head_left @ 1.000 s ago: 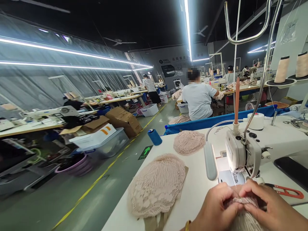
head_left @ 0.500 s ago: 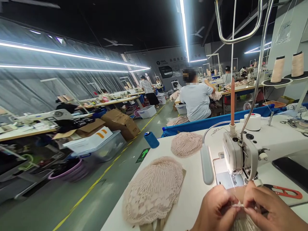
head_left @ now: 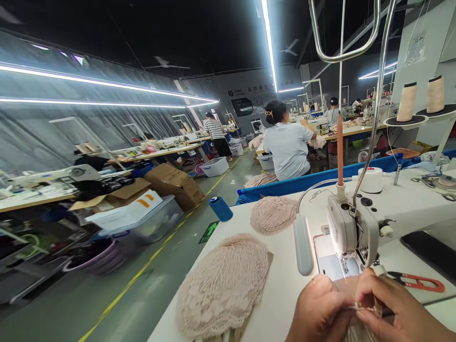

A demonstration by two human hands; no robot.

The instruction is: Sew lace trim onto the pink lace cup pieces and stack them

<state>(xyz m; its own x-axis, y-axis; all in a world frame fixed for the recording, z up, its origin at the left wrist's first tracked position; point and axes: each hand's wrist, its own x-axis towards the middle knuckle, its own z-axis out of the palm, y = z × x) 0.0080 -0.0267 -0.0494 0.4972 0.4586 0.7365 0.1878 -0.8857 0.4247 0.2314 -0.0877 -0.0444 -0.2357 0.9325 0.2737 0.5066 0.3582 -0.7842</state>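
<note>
My left hand (head_left: 320, 304) and my right hand (head_left: 392, 301) meet at the lower right, just in front of the sewing machine (head_left: 347, 228). Both pinch the edge of a beige lace piece (head_left: 358, 330), thumbs and fingertips close together. Most of that piece is hidden under the hands or cut off by the frame. A ring shows on the left hand. On the white table (head_left: 276, 285) to the left lie a large stack of beige lace pieces (head_left: 224, 285) and a smaller lace stack (head_left: 273, 213) behind it.
Red-handled thread snips (head_left: 420, 282) lie right of my hands, near a black phone-like slab (head_left: 432, 256). A blue thread cone (head_left: 221, 209) stands at the table's left edge. Thread cones (head_left: 406, 102) sit on a stand. A person in a light shirt (head_left: 287, 149) works ahead.
My fingers have shifted slightly along the lace edge, the left hand turning a little so its ring shows. The whole view has moved slightly. The lace stacks stay put.
</note>
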